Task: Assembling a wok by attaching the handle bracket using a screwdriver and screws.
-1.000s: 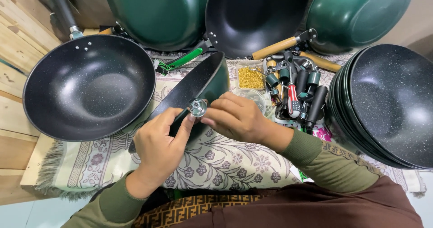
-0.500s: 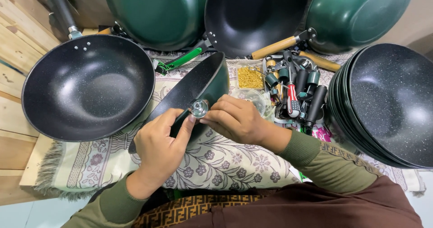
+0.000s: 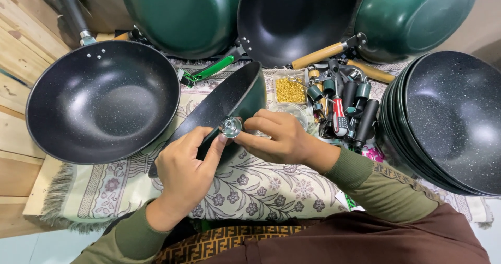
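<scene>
We see, in the head view, a tilted pan (image 3: 224, 105), black inside and green outside, standing on its edge on a patterned mat (image 3: 250, 188). All places below are given relative to this pan.

At its near rim sits a small round metal fitting (image 3: 231, 127). The left hand (image 3: 185, 172) lies just below the pan, thumb and forefinger closed on the fitting and the dark stub behind it. The right hand (image 3: 279, 139) lies to the lower right, its fingertips pinched against the same fitting from the other side; we cannot tell whether it presses or merely touches.

To the left of the pan, touching or nearly so, lies a large black speckled pan (image 3: 102, 99) facing up. Behind it lean three more pans, green (image 3: 182, 13), black (image 3: 297, 19) and green (image 3: 417, 13). To the right lies a heap of handles and tools (image 3: 342, 107), with a tray of small brass parts (image 3: 290, 90) just beside the pan. Farther right stands a stack of black pans (image 3: 443, 120).
</scene>
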